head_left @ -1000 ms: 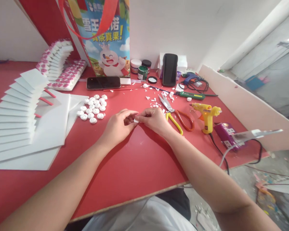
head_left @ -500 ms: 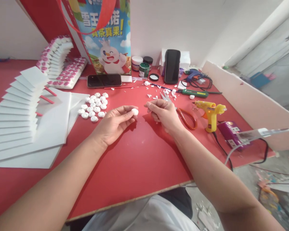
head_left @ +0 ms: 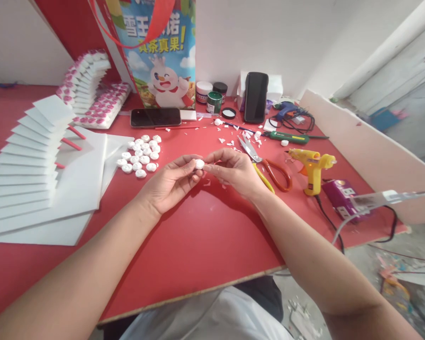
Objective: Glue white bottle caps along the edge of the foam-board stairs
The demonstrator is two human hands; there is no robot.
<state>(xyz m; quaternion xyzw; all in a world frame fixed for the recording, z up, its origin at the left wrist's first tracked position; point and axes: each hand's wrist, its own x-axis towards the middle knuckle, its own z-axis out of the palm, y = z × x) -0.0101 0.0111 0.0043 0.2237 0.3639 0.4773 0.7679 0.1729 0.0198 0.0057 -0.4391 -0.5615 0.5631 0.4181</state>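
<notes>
Between the thumb and fingers of my left hand (head_left: 172, 182) is a small rounded white foam piece (head_left: 199, 164). My right hand (head_left: 235, 172) pinches at its right edge, fingertips pressed together. Both hands are just above the red table (head_left: 205, 245). To the left lies a cluster of similar white rosettes (head_left: 136, 158) with swirled tops. Scissors (head_left: 267, 165) with red and yellow handles lie beside my right hand, partly hidden behind it.
A yellow glue gun (head_left: 311, 167) stands at the right by a purple box (head_left: 345, 196). White scraps (head_left: 230, 141), a green-handled tool (head_left: 288, 137), paint jars (head_left: 214, 101) and a phone (head_left: 156, 117) are toward the back. Fanned white boards (head_left: 28, 165) occupy the left.
My right hand has moved left, and its fingertips now meet the white piece in my left hand. More of the scissors shows, including the yellow handle.
</notes>
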